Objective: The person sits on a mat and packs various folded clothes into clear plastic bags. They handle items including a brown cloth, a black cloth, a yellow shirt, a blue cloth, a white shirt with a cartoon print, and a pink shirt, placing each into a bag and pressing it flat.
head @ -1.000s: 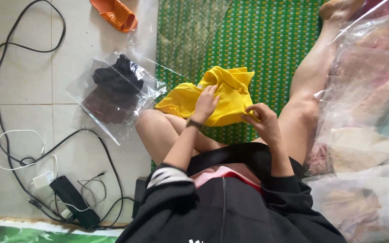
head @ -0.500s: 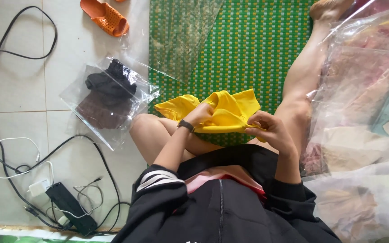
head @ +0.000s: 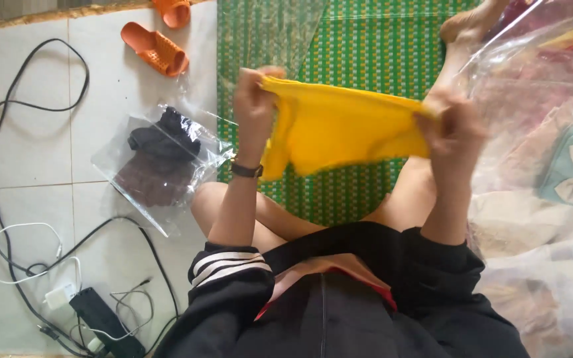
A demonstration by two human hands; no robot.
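A yellow garment [head: 339,126] is stretched out in the air above a green woven mat [head: 366,40]. My left hand [head: 254,96] grips its left edge, raised, with a dark band on the wrist. My right hand [head: 452,129] grips its right edge at about the same height. The cloth hangs down between the two hands, above my bare folded legs. Both arms wear black sleeves, the left one with white stripes.
A clear plastic bag with dark clothing [head: 157,162] lies on the tiled floor at left. Orange sandals [head: 157,46] lie further off. Black and white cables and a power strip [head: 104,325] are at lower left. Large clear bags of clothes [head: 552,172] fill the right.
The yellow garment was bunched in my lap. Both hands have lifted it and pulled it apart, so it now hangs spread between them.
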